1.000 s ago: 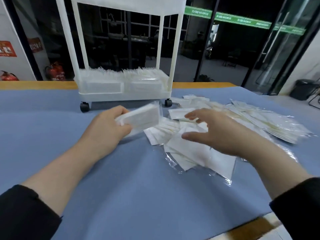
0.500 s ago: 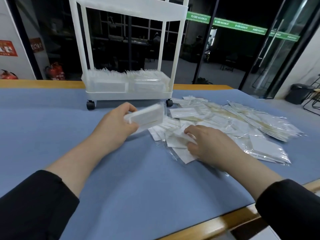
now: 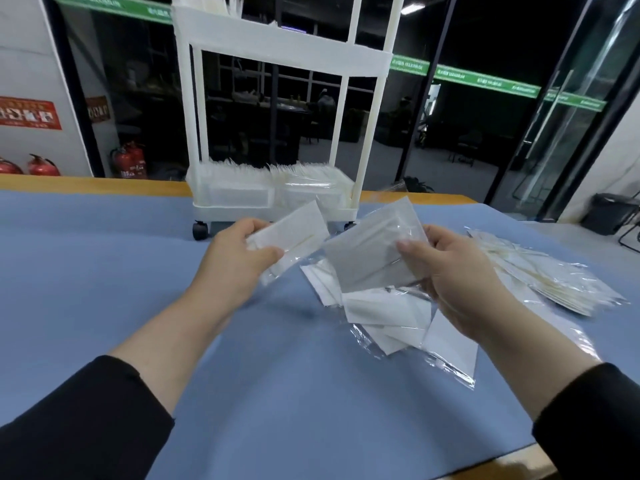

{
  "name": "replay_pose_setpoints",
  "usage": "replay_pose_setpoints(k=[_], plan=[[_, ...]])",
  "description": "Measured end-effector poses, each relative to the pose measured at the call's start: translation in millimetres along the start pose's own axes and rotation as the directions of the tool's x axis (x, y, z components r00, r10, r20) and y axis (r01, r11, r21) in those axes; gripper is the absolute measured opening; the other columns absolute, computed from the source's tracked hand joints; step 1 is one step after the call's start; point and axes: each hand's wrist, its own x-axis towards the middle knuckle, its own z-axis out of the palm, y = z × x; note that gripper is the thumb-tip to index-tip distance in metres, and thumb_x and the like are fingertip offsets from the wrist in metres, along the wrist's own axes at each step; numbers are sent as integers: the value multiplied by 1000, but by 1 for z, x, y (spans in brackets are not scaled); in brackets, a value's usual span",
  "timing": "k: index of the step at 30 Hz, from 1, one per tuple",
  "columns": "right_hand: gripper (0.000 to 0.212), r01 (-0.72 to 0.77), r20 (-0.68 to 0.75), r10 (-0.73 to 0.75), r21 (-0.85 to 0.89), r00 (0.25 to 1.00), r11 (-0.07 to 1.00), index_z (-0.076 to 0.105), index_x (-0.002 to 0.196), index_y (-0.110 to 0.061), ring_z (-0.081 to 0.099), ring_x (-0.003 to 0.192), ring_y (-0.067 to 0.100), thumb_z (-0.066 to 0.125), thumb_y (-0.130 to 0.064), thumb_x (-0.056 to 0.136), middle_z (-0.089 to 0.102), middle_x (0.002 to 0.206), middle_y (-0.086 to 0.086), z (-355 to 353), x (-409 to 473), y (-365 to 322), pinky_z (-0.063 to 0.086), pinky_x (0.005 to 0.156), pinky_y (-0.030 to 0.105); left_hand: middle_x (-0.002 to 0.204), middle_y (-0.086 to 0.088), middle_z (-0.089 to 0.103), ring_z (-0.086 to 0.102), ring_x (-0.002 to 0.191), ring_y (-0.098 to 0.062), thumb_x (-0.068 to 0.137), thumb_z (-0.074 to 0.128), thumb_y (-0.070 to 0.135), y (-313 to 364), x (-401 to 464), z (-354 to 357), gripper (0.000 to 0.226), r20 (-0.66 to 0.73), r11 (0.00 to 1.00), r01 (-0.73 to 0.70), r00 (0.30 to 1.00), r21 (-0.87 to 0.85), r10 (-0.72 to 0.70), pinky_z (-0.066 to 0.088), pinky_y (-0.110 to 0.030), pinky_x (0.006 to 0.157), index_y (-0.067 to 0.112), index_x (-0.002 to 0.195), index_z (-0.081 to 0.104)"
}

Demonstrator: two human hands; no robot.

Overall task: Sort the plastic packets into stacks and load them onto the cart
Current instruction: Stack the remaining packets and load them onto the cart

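- While both hands are up off the table (image 3: 104,271), head view shows the sorting step mid-way: left hand (image 3: 239,261) grips a small stack of packets (image 3: 294,233) between thumb and fingers.
- Right hand (image 3: 446,265) pinches a fresh packet (image 3: 370,251), thumb on its face, held just beside the stack, not yet merged.
- Loose packets (image 3: 384,313) lie on the table under the hands; a fanned pile (image 3: 554,275) sits further right.
- Cart (image 3: 277,206) stands behind, bottom shelf already packed with packets.
- Next, by my read: slide the fresh packet square onto the stack, edges aligned; slippery film may skew.
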Motion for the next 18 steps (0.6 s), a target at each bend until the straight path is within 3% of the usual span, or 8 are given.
replay_pose_setpoints(k=[3, 5, 7, 10, 12, 14, 16, 18], plan=[[12, 6, 17, -8, 119, 1000, 993, 69, 99, -12, 62, 86, 28, 59, -16, 99, 71, 100, 18, 22, 4, 12, 51, 69, 43, 92, 2, 76, 66, 76, -13, 90, 65, 5, 4, -5, 1, 21, 60, 998, 33, 998, -58, -29, 51, -27, 68, 21, 101, 72], [12, -5, 9, 4, 139, 1000, 990, 69, 99, -16, 67, 93, 29, 60, -23, 97, 73, 104, 10, 39, 4, 20, 53, 81, 44, 93, -1, 76, 66, 76, -14, 94, 61, 10, 4, -5, 3, 17, 90, 990, 77, 994, -118, -67, 51, -27, 65, 21, 100, 73], [24, -25, -3, 26, 135, 1000, 991, 69, 106, -19, 68, 105, 32, 61, -35, 90, 74, 109, 9, 56, 4, 28, 52, 97, 54, 101, -6, 75, 65, 85, -18, 97, 62, 26, 4, -5, 4, 13, 106, 973, 110, 990, -203, -90, 49, -31, 73, 24, 98, 74], [25, -53, 35, 48, 167, 998, 985, 66, 106, -29, 69, 101, 34, 60, -43, 86, 73, 106, 6, 77, 6, 38, 54, 92, 57, 101, 3, 76, 67, 93, -17, 93, 68, 51, 2, -6, 8, 27, 147, 964, 125, 985, -235, -92, 49, -31, 80, 24, 97, 72], [19, -38, 46, 34, 96, 998, 995, 59, 109, -36, 69, 89, 28, 61, -41, 91, 73, 103, 2, 87, 8, 43, 55, 76, 45, 98, -2, 77, 70, 87, -18, 92, 74, 35, 2, -9, 12, 19, 171, 962, 114, 983, -246, -72, 57, -39, 78, 18, 100, 70], [38, -17, 53, 13, 71, 999, 997, 46, 125, -39, 72, 91, 23, 66, -30, 94, 72, 110, 0, 91, 9, 43, 57, 76, 43, 99, -10, 77, 71, 86, -22, 90, 76, 15, 1, -8, 11, 16, 164, 974, 73, 986, -217, -37, 58, -47, 84, 11, 104, 69], [69, 65, 75, -69, 66, 995, 996, 34, 140, -42, 71, 101, 21, 75, -23, 88, 68, 118, 2, 85, 12, 42, 59, 82, 40, 93, -5, 77, 71, 82, -18, 88, 77, 9, 3, -4, 2, 15, 158, 991, 4, 987, -134, 17, 57, -39, 81, 12, 101, 70], [77, 177, 111, -169, -69, 979, 982, 33, 144, -44, 65, 110, 16, 78, -24, 85, 63, 123, 1, 78, 15, 40, 56, 89, 32, 91, 0, 76, 70, 80, -14, 87, 79, 13, 5, 1, -10, 15, 197, 999, -35, 980, -30, 40, 54, -27, 78, 16, 100, 71]])
